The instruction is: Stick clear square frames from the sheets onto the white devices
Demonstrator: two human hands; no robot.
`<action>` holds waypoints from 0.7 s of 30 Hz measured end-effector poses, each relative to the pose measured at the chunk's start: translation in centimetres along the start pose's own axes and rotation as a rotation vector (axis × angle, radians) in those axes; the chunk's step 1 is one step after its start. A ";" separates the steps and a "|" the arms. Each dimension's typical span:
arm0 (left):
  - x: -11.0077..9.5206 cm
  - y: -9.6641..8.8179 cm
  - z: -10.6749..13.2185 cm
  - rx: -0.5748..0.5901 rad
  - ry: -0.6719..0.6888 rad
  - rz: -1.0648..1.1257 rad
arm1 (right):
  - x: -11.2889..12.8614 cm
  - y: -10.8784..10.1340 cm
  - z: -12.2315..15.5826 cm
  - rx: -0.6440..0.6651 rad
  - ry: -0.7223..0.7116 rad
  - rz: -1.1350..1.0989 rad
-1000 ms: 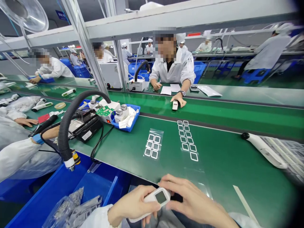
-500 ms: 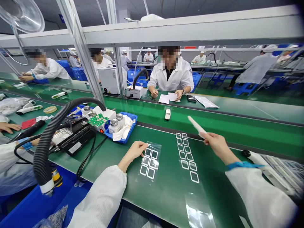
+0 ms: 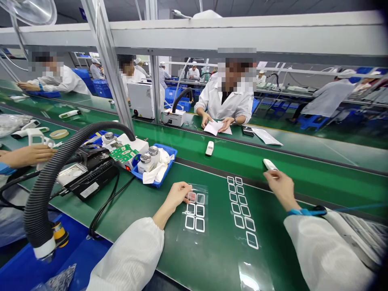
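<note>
My left hand (image 3: 177, 196) rests on a clear sheet of square white-framed stickers (image 3: 195, 210), its fingers curled and pinching at the sheet's top-left corner. My right hand (image 3: 280, 186) reaches forward to the green conveyor belt (image 3: 303, 178), fingers on a small white device (image 3: 269, 164) that lies flat on the belt's near edge. A second strip of the same square stickers (image 3: 241, 210) lies between my hands. Both sleeves are white; a blue band shows at my right wrist.
A blue tray (image 3: 157, 161) with two small bottles, a circuit board (image 3: 123, 152) and a black ribbed hose (image 3: 60, 165) stand to the left. Another white device (image 3: 209, 148) rides the belt. A person across (image 3: 227, 105) handles papers. A neighbour's hand (image 3: 28, 155) is far left.
My right hand has lowered the white device from mid-air onto the conveyor belt. My left hand has stayed on the sticker sheet. The device farther along the belt has shifted slightly.
</note>
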State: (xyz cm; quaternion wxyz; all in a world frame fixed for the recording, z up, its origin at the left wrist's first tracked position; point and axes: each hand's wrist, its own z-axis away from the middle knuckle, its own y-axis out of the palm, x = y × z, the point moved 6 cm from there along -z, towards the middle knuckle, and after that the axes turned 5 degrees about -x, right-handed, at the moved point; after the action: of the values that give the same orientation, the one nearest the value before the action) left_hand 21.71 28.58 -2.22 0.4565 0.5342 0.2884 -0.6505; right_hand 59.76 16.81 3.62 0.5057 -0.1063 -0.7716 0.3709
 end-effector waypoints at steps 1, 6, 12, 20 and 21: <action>0.1 -0.1 -0.1 -0.011 0.006 0.001 | 1.0 1.1 2.1 0.089 -0.016 -0.062; 0.7 -0.2 -0.4 -0.033 0.011 -0.014 | 7.3 6.6 14.8 0.653 -0.107 -0.464; 0.4 -0.1 -0.1 -0.047 0.022 -0.019 | 10.0 8.9 19.7 0.646 -0.211 -0.495; 0.4 0.0 -0.1 -0.059 0.058 -0.001 | 9.7 9.5 19.8 0.613 -0.295 -0.454; 0.4 0.0 -0.2 -0.060 0.064 -0.002 | 9.9 9.6 19.7 0.615 -0.318 -0.439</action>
State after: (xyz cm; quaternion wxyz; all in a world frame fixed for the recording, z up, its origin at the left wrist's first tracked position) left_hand 21.75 28.61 -2.68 0.4622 0.5406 0.3227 -0.6245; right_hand 36.23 19.67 -0.17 0.4556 0.2755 -0.6977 0.4792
